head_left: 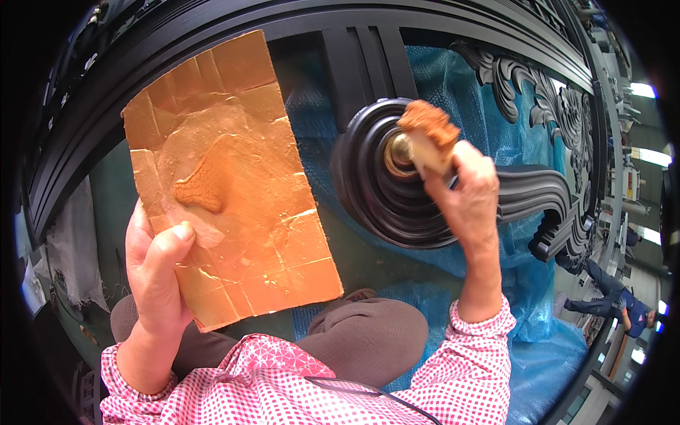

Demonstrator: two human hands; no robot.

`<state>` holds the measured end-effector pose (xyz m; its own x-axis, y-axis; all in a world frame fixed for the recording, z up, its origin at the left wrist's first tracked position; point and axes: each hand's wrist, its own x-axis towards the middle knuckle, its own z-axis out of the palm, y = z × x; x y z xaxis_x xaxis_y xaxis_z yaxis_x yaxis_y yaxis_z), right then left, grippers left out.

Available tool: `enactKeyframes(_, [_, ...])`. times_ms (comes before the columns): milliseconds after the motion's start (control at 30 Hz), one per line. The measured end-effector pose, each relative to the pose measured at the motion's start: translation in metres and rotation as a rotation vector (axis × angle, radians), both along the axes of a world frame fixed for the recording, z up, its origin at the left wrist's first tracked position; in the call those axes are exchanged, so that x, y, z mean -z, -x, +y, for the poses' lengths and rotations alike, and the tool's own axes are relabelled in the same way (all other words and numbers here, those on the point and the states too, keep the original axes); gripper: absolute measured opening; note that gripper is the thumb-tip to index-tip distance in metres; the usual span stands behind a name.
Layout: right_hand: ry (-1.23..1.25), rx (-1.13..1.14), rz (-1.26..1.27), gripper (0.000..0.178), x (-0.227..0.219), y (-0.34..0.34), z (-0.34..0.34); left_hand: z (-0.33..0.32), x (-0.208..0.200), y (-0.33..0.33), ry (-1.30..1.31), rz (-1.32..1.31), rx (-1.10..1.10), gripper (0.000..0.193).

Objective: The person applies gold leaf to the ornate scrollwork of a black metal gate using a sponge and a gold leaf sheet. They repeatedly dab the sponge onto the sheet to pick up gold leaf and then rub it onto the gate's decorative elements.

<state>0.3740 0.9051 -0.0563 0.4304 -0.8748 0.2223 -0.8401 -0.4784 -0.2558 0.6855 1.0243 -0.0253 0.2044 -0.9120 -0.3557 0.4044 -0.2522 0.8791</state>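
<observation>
My left hand (157, 265) grips the lower left edge of a creased, copper-gold cardboard sheet (265, 234), thumb on top. A thick smear of copper paint (202, 185) lies in the middle of the sheet. In my right hand (469, 188) a sponge (430, 134) is pinched, pale along its side and rough with copper-brown at its far end. It is slightly blurred and overlaps the gold round centre (400, 154) of a black ringed scroll (361, 191); whether the two touch I cannot tell.
A black fluted frame (312, 25) curves across the far side, with carved leaf ornament (559, 106) at the right. Blue bubble wrap (538, 297) lies beneath. My bent legs (375, 329) are close below. A person (627, 308) is in the background at the far right.
</observation>
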Motion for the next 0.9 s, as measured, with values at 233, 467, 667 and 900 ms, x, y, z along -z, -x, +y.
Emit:
enactKeyframes(233, [0.065, -0.007, 0.094, 0.022, 0.0, 0.002, -0.001, 0.001, -0.004, 0.002, 0.009, 0.004, -0.001, 0.048])
enactKeyframes(467, [0.014, -0.091, 0.061, 0.019, 0.0, -0.008, 0.004, 0.003, -0.005, 0.002, -0.005, -0.012, -0.012, 0.049])
enactKeyframes(667, [0.198, 0.02, -0.155, 0.02, -0.007, 0.004, -0.024, 0.006, -0.006, 0.0, 0.016, -0.017, 0.008, 0.048])
enactKeyframes(900, [0.101, 0.001, 0.027, 0.02, 0.001, -0.004, -0.033, 0.004, -0.006, 0.007, 0.009, -0.005, 0.002, 0.049])
